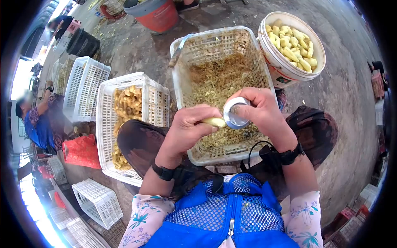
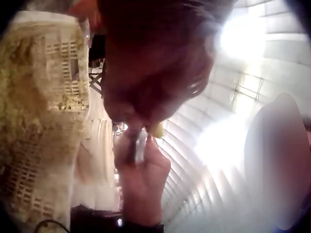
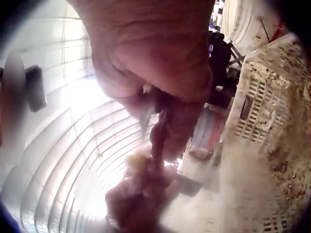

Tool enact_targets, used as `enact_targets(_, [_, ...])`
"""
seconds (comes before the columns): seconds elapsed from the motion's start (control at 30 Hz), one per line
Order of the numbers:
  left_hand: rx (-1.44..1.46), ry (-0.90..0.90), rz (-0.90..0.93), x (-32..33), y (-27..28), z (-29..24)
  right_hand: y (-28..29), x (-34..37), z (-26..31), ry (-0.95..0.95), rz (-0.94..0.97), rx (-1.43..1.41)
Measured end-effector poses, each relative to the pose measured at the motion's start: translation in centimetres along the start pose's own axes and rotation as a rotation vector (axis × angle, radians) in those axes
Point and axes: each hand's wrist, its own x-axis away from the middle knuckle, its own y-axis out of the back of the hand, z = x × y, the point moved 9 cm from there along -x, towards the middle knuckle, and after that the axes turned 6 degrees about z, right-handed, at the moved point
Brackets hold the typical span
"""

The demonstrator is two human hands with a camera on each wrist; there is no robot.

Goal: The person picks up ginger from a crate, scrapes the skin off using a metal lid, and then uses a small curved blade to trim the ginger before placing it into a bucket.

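My left hand (image 1: 188, 128) pinches a pale, peeled piece of ginger (image 1: 214, 122) between thumb and fingers. In my right hand (image 1: 262, 113) is a round silver metal ring (image 1: 236, 122), gripped with the thumb lying across its opening. The ring's edge is right at the ginger's tip. Both hands are over a white plastic basket (image 1: 178, 82) with peelings in its bottom. In the left wrist view a yellow bit of the ginger (image 2: 157, 130) shows beside the ring (image 2: 141, 145). The right wrist view shows the ginger (image 3: 137, 164) blurred, above the left hand (image 3: 136, 204).
A knife (image 1: 177, 56) lies across the basket's far left rim. At the far right stands a white bucket (image 1: 275, 72) of peeled ginger. A white crate (image 1: 105, 124) of unpeeled ginger stands left, near a red sack (image 1: 81, 152). Another person (image 1: 39, 124) sits at far left.
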Motion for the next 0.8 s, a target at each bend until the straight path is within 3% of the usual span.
enact_targets(0.2, [0.503,0.07,0.028,0.2,-0.7,1.2,1.9,0.3,-0.7,-0.053,-0.178,-0.066])
enact_targets(0.47, [0.543,0.117,-0.006,-0.1,-0.5,3.0,0.0,0.3,3.0,0.21,-0.073,-0.07])
enact_targets(0.6, [0.489,0.15,-0.001,0.0,-0.8,3.0,-0.4,0.3,3.0,0.136,-0.07,0.152])
enact_targets(0.73, [0.538,0.123,0.05,0.0,-1.4,2.9,0.6,0.3,1.8,0.146,-0.137,0.081])
enact_targets(0.8, [0.493,0.104,0.047,0.0,-1.4,2.8,1.8,0.3,1.0,0.057,-0.173,-0.008])
